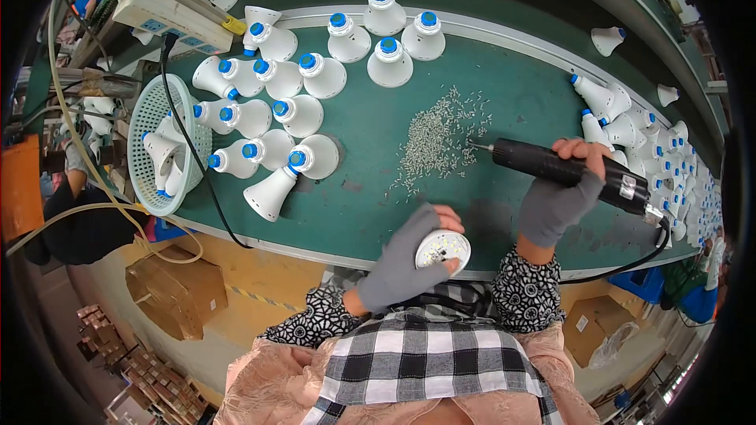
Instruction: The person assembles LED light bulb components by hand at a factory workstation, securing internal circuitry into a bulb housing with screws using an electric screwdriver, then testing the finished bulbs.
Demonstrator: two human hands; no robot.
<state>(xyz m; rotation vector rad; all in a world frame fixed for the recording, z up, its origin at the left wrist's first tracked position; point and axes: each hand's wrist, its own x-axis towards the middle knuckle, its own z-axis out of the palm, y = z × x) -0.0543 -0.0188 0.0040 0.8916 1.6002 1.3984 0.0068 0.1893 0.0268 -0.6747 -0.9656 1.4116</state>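
My left hand (407,260), in a grey fingerless glove, is closed around a white round LED bulb (442,250) near the table's front edge. The bulb's open face is up, with small yellow LEDs and dark parts on its board. My right hand (568,189), gloved the same way, grips a black electric screwdriver (561,169). The tool lies level, its bit pointing left. That tip is at the right side of a spread pile of small silver screws (441,138) on the green table.
White bulb housings with blue caps (323,76) stand in a group at left and back. More housings (669,157) crowd the right end. A pale green basket (161,142) holds several. A power strip (169,16) and hanging black cable (185,134) are at left.
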